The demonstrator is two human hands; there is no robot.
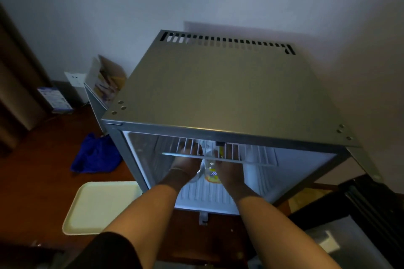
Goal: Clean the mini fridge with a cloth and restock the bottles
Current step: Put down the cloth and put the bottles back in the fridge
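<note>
The mini fridge stands open below me, grey metal on top, white inside with a wire shelf. Both my arms reach into it under that shelf. My left hand and my right hand close around a clear bottle with a yellow label, held between them above the fridge floor. The fingers are partly hidden behind the shelf bars. A blue cloth lies crumpled on the wooden floor left of the fridge.
A pale yellow tray lies on the floor at the fridge's front left. The open fridge door hangs at lower right. A cardboard box leans behind the fridge by the wall, and a blue-white packet lies further left.
</note>
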